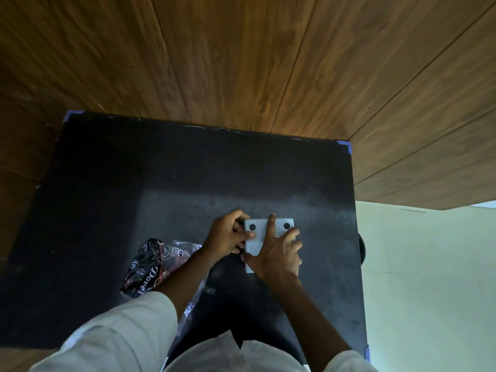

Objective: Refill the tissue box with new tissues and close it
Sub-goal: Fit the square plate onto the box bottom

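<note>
The head camera looks steeply down on a black table (134,183) set against a wood-panelled wall (241,55). Near the table's middle, a little toward its right edge, lies the white tissue box (259,232), flat on the surface, with two black round dots showing on its upward face near the far edge.

The left hand (228,234) comes in from the lower left, forearm bare below a rolled pale sleeve (120,331). Its fingers are curled around the box's left edge, the thumb lying on top of the white face just beside the left dot, so the hand is clamped on that side of the box.

The right hand (279,251) reaches in from below, wrist bent slightly back. It lies spread on the box's top, index finger stretched straight between the two dots, the other fingers fanned over the right side, the thumb along the near left edge. It presses down flat and is not closed around the box.

A crumpled dark plastic wrapper (153,267) with printed lettering lies on the table left of the box, partly under the left forearm.
</note>
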